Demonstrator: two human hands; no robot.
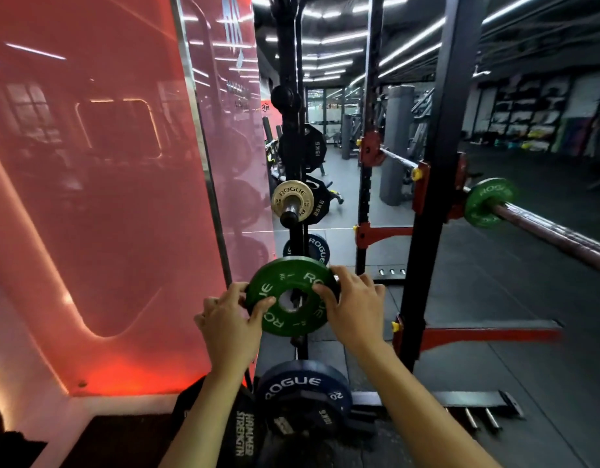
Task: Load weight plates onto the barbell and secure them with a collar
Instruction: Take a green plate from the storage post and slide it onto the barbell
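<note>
Two bare forearms, entering from the lower edge. Left hand (231, 310): fingers curled over the left rim of a small green Rogue plate (291, 296), thumb pressed on its face. Right hand (351, 305): grips the plate's right rim, fingers wrapped behind the edge, thumb on the face. The plate is held upright between both hands, facing the camera, in front of a black vertical storage post (293, 136); a peg end shows through its centre hole, but whether the plate rides on the peg cannot be told. Below the hands: a blue Rogue bumper plate (303, 386) marked 20, stacked with a further dark plate at the post's foot. Above the hands: a second blue Rogue plate (317, 249), partly hidden by the green one; higher still, a small tan Rogue plate (292, 199) on a steel peg, with black plates marked 25KG and 15KG behind. Right of the right hand: black squat-rack upright (437, 184) with red fittings. Further right and higher: barbell (545, 231) resting in the rack, one matching green plate (489, 202) seated on its sleeve. Left of the left hand: red glossy wall panel (99, 184).
</note>
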